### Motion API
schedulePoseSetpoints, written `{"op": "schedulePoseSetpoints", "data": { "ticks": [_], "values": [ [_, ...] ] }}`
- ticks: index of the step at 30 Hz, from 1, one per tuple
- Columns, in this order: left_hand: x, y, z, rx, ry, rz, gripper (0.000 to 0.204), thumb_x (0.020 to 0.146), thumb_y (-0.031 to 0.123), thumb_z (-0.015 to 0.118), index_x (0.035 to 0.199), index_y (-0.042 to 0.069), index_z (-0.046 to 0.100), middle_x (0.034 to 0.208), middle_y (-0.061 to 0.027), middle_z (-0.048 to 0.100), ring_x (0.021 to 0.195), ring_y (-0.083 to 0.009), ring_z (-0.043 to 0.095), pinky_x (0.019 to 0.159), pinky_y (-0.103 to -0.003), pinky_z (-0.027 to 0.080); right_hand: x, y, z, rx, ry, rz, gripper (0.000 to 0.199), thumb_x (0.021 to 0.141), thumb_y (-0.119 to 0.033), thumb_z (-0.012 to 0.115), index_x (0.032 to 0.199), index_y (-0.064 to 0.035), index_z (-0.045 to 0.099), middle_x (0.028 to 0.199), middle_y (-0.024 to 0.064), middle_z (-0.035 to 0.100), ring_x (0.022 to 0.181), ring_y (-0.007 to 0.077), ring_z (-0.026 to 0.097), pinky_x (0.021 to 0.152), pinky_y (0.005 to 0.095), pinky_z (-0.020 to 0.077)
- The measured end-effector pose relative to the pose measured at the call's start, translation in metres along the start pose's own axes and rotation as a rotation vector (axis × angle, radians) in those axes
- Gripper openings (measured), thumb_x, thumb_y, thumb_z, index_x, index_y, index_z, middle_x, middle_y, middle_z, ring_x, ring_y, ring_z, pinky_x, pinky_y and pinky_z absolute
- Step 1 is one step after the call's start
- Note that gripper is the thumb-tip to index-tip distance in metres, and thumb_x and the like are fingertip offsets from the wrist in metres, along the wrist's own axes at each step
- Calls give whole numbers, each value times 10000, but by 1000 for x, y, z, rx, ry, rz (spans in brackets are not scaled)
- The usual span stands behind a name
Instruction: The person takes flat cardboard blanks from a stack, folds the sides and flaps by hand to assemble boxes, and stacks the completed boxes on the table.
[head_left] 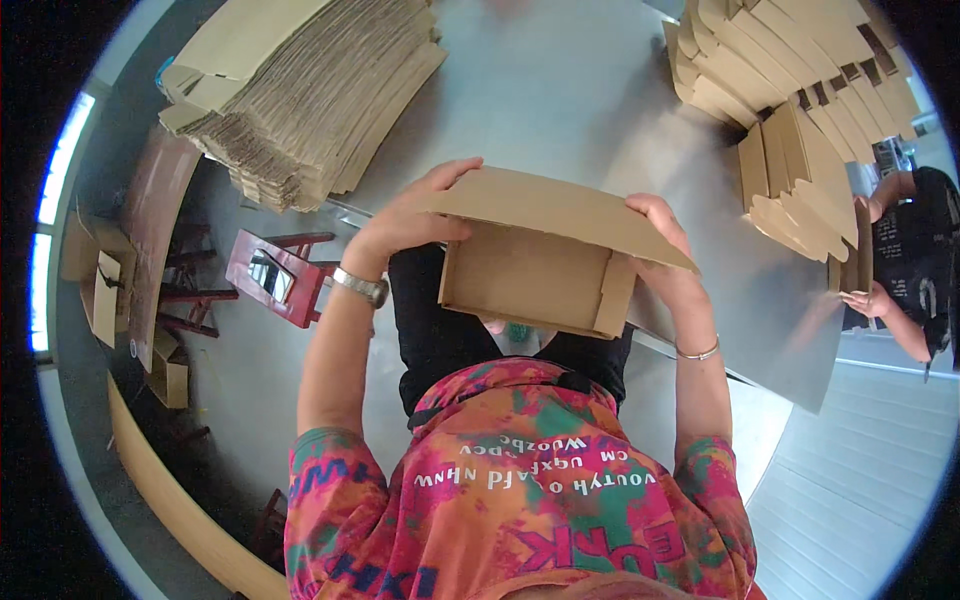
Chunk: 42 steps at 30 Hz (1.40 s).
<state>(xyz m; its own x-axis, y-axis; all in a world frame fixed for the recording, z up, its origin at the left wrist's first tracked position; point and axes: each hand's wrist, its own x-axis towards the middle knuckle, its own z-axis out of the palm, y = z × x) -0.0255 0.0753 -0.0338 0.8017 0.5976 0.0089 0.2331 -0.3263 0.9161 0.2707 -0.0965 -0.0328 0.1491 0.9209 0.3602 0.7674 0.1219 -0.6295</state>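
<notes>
I hold a brown cardboard box (535, 270) in front of my chest, half folded, with its lid flap tilted up and over the tray part. My left hand (415, 215) grips the lid's left edge, thumb under and fingers over; a metal watch sits on that wrist. My right hand (668, 255) clasps the right side wall and lid corner; a thin bangle is on that wrist. Both hands are closed on the box.
A grey metal table (560, 100) lies ahead. A tall stack of flat cardboard blanks (300, 90) lies at the upper left, another stack (790, 90) at the upper right. Another person's hand (868, 300) holds cardboard at the right edge. A red stool (275, 278) stands to my left.
</notes>
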Motion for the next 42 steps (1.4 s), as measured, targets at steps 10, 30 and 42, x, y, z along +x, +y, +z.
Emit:
{"op": "schedulePoseSetpoints", "data": {
  "ticks": [10,30,42],
  "values": [
    [-12,-15,13,-604,230,-320,501,1007,420,453,1262,-1,546,1179,-78,609,1077,-165,579,908,-326,482,18,-17,-26,-111,-307,-15,342,726,13,690,1049,-54,599,995,100,625,976,289,593,834,343,502],
    [-14,-14,46,74,204,40,668,777,-18,462,1433,8,337,1463,-206,380,1385,-312,339,1148,-356,256,-44,-14,40,183,-68,262,476,891,-36,521,1357,19,441,1408,200,437,1264,264,476,1062,353,371],
    [39,13,68,176,365,30,468,867,28,531,1305,-79,403,1321,-277,431,1245,-422,427,1059,-410,371,30,4,30,207,120,352,157,902,-50,571,1025,7,650,980,81,609,867,154,577,794,271,470]
  ]
}}
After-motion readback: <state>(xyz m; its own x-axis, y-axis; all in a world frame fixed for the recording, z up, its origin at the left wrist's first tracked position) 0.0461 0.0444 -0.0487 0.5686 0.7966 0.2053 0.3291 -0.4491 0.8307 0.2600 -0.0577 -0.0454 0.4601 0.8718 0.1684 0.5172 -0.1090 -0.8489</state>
